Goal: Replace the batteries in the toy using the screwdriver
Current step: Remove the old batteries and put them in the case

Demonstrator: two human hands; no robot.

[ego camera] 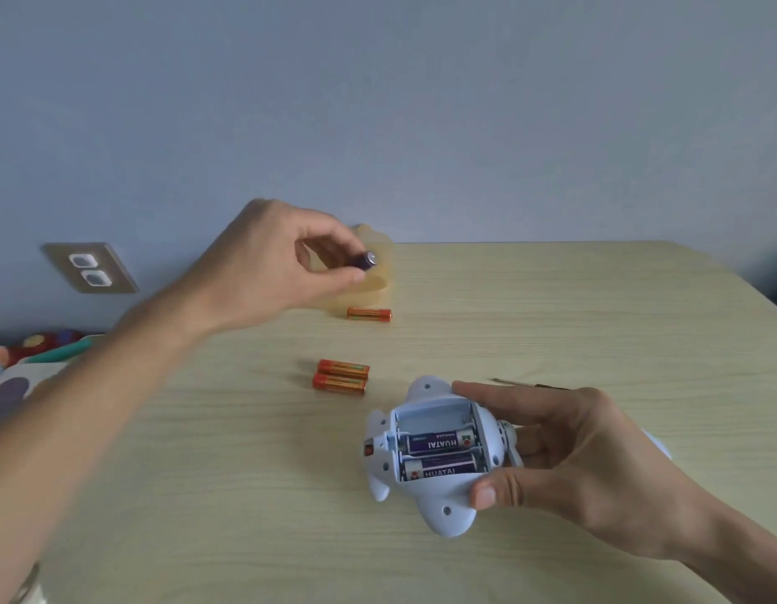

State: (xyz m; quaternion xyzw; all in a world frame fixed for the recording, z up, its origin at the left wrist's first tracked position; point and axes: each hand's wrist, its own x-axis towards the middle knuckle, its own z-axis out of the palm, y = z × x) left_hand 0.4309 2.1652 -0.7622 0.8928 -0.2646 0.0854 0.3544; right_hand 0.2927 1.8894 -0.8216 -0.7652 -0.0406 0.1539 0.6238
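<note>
Underneath, white toy (426, 455) open, two purple batteries (437, 453)

The room sits in soft, even daylight, rather dim and cool, with a bluish cast on the wall (378, 102). No hard shadows fall; only faint, diffuse ones lie under the left hand (273, 263) and the toy (426, 455) on the pale table (552, 320). No glare shows. The left hand is smeared with motion blur, as is the yellowish thing behind it. The wide lens bends the table's edges and stretches both forearms at the corners.
</note>
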